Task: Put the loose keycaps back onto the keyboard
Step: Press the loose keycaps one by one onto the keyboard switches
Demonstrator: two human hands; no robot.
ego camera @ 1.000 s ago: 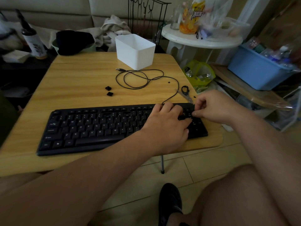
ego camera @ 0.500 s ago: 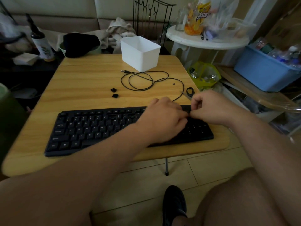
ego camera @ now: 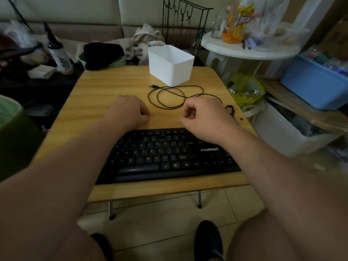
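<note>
2 loose keycaps aren't visible now; the left hand (ego camera: 130, 112) sits right where they'd lie on the table (ego camera: 105, 85), fingers curled down, a dark speck at the fingertips, so prob. pinching 1 cap, but can't tell for sure. Caps like these should be light, stiff, small plastic, easy to flick away; best pinched by 2 opposite sides, stem down, then pressed straight onto the switch. The keyboard (ego camera: 169, 157) lies at the near edge of the table, just behind both wrists. The right hand (ego camera: 203, 115) hovers beyond the keyboard's top row, fingers loosely curled w/ thumb near index, nothing seen in it. Versus 0.5 s ago: both hands have left the keyboard's right end and moved fwd onto bare table, and the 2 caps seen then are now covered. Cable (ego camera: 169, 97) and white bin (ego camera: 171, 65) lie farther back.
</note>
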